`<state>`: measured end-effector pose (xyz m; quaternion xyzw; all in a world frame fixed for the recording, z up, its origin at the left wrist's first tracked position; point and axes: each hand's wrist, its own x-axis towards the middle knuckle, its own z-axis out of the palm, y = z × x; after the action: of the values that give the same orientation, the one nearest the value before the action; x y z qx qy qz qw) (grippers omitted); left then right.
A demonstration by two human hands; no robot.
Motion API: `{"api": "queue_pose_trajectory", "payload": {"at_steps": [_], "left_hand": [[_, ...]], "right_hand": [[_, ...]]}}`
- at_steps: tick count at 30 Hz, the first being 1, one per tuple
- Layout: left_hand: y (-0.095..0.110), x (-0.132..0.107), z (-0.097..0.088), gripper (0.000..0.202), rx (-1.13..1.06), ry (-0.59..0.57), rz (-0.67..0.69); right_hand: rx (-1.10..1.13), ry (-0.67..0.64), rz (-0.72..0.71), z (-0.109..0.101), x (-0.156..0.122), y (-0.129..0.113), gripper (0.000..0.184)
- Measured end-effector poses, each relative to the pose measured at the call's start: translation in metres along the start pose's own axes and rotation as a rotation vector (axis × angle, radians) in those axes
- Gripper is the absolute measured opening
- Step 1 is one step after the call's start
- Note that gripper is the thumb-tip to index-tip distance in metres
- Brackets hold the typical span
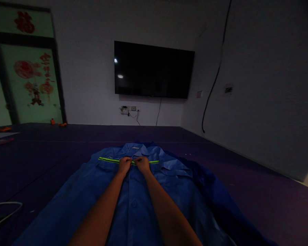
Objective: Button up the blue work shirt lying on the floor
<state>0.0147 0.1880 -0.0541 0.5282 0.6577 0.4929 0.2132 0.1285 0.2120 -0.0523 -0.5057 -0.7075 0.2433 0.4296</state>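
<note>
A blue work shirt (113, 184) with a collar and a yellow-green stripe across the chest lies spread out, front side up. Its button placket runs down the middle, with one button (134, 203) visible below the hands. At the stripe, my left hand (125, 164) pinches the placket from the left. My right hand (143, 164) pinches it from the right, close beside the left. What exactly lies between the fingertips is too small to make out. Darker blue cloth (207, 184) shows under the shirt's right side.
The shirt lies on a dark purple surface (246, 188). On the far wall hangs a television (154, 70), with sockets and cords below. A black cable (213, 85) dangles at the right. Small orange objects (63, 125) and a white cable (7, 203) lie at the left.
</note>
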Motion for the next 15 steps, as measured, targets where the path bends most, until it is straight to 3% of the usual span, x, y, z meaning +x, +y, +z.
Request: {"api": "queue_pose_trajectory", "payload": {"at_steps": [15], "left_hand": [[-0.0034,0.0009,0.0007,0.025,0.024,0.050,0.036]], "right_hand": [[-0.106,0.022,0.016,-0.0007,0.0012,-0.0067,0.013]]}}
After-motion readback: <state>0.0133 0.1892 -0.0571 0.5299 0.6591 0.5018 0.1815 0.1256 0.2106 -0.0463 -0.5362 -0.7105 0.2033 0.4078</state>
